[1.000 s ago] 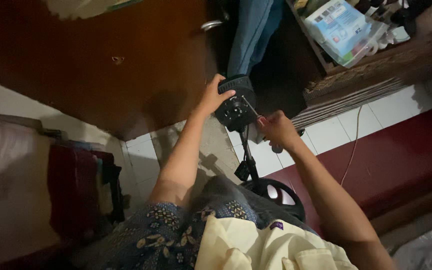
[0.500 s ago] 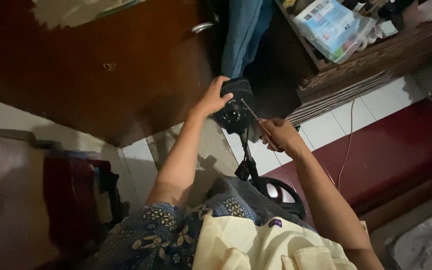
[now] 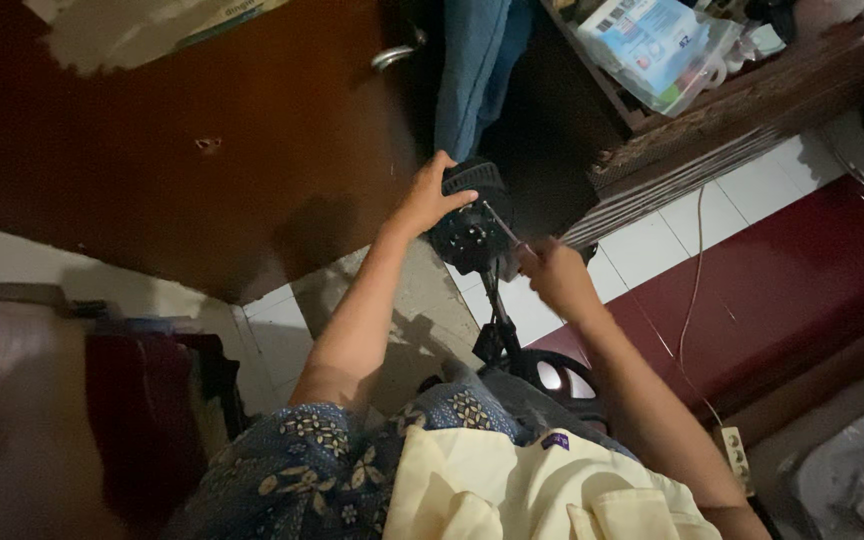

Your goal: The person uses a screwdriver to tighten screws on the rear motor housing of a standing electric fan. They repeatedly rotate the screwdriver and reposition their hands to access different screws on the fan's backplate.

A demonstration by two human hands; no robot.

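The left hand (image 3: 430,197) wraps over the top of the black motor housing (image 3: 472,225), fingers curled on it. Just right of it, the right hand (image 3: 555,275) pinches a thin screwdriver (image 3: 504,226) — tip into the housing. Best to brace the housing firmly and keep the tool in line. The housing tops a slim stand (image 3: 497,310) running down toward the person.

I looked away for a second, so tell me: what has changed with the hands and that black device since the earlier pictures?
Little has changed. The right hand has shifted slightly and keeps a thin tool pointed at the black motor housing. The left hand still grips the housing's top. The stand, the wooden door and the red mat are as before.
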